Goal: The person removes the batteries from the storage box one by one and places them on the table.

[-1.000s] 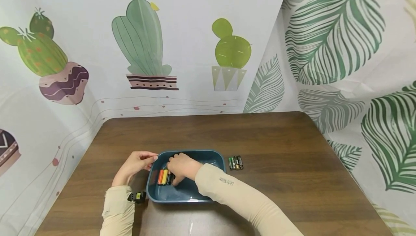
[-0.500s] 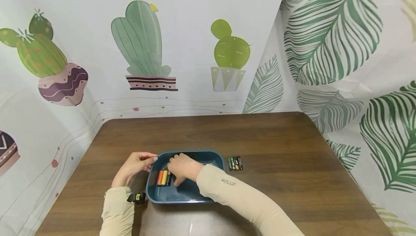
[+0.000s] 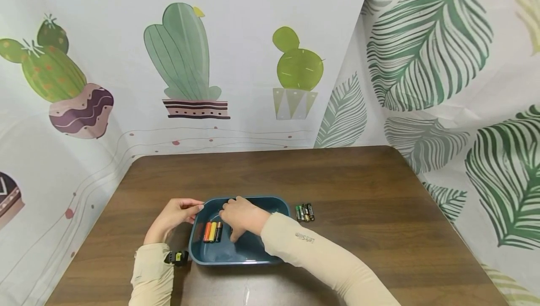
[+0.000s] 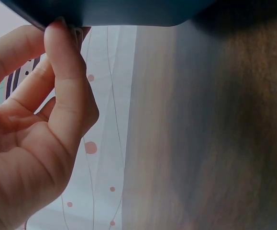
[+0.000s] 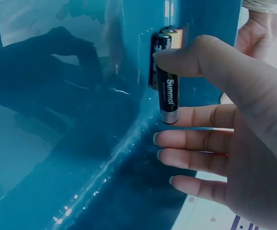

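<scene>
My right hand (image 3: 243,216) is inside the blue plastic basin (image 3: 236,263), to the right of a row of batteries (image 3: 213,232) with red, yellow and black casings. In the right wrist view, thumb and index finger pinch a black battery (image 5: 169,93) marked Sunmol near its two ends. The other fingers are extended, and part of the row shows behind it. At the basin's left rim, my left hand (image 3: 175,214) pinches the edge with thumb and fingertips. From the left wrist view, the basin's dark underside (image 4: 124,12) appears above that hand.
Several small batteries (image 3: 304,212) lie side by side on the wooden table (image 3: 358,231), just right of the basin. A patterned cloth (image 3: 244,53) with cacti and leaves hangs behind the table and along its sides.
My right hand has shifted slightly right, away from the row, with the black battery pinched; more of the row shows. The left hand has stayed at the rim.
</scene>
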`<state>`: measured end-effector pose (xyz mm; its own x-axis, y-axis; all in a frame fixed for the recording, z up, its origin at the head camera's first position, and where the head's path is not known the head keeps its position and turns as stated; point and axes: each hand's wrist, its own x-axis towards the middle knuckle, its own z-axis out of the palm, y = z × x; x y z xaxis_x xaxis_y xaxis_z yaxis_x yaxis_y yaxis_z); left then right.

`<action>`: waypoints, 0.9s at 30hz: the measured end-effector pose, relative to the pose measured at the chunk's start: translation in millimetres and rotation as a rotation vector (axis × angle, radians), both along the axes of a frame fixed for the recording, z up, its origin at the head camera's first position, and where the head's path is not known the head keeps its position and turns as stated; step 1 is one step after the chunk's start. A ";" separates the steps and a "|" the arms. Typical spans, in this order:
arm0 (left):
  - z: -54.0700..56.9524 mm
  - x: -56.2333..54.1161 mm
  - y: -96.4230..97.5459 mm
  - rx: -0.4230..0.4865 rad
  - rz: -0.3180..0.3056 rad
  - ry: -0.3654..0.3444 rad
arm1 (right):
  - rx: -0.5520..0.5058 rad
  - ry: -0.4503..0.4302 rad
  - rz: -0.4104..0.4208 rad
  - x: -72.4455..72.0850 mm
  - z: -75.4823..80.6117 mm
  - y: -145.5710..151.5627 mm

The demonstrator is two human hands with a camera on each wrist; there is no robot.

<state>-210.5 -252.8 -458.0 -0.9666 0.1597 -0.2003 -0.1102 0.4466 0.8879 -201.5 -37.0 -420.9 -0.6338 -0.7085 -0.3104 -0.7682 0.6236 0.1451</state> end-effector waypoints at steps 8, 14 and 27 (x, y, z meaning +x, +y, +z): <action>-0.3 0.1 -0.3 0.027 -0.011 0.002 | -0.008 0.008 0.005 1.4 5.6 9.0; 1.9 2.0 1.0 0.028 -0.013 0.003 | -0.021 0.024 0.001 0.4 7.8 18.3; 0.2 0.9 0.3 0.046 -0.011 0.011 | -0.052 0.037 -0.027 -2.0 20.2 37.0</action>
<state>-209.7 -252.5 -457.7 -0.9669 0.1793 -0.1814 -0.0951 0.4065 0.9087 -203.6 0.0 -400.7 -0.6636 -0.7053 -0.2496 -0.7454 0.6518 0.1400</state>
